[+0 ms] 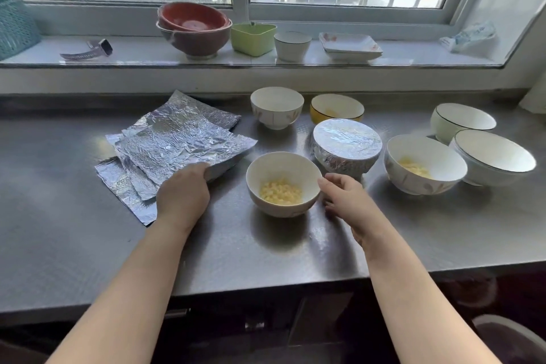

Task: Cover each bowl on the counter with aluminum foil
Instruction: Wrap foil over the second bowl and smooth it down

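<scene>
Foil-wrapped round bowl (346, 143) is the only one covered; six stay bare on the steel tabletop (74, 201). White ceramic bowl of yellow kernels (283, 185) sits nearest. Left hand (183, 190) grasps the crinkled aluminium foil sheets (174, 142); right hand (345, 196) rests relaxed beside that bowl.

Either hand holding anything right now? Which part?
Left hand grips the top foil sheet at its near edge. Right hand holds nothing; it sits open beside the corn bowl.
</scene>
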